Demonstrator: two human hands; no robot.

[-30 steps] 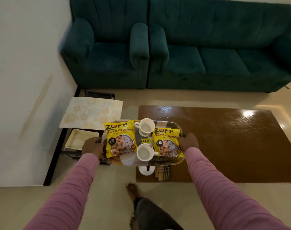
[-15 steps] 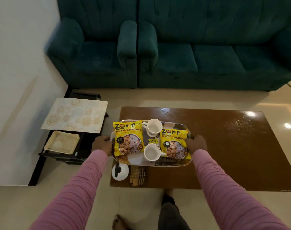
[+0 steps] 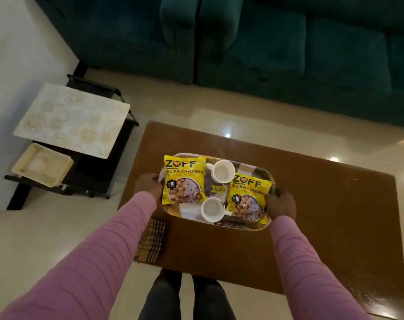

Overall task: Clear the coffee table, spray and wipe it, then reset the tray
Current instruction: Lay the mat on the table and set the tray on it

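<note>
The coffee table (image 3: 323, 215) is shining, smooth and brown like polished wood, with lights glinting on its top. The tray (image 3: 186, 212) is looking glossy too. The yellow packets (image 3: 184, 179) (image 3: 249, 199) are gleaming like thin plastic. The white cups (image 3: 220, 171) (image 3: 213, 209) are looking smooth, maybe glazed china. The checked cloth (image 3: 153, 241) is looking soft and woven. The green sofa (image 3: 265, 42) is showing fuzzy, matt fabric. The floor (image 3: 196, 107) is shining like polished tile.

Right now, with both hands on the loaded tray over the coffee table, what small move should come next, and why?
Probably lower the tray level onto the table, then let go. The left hand and right hand grip its ends, it is over the brown top, and two cups and two packets lie loose on it.
</note>
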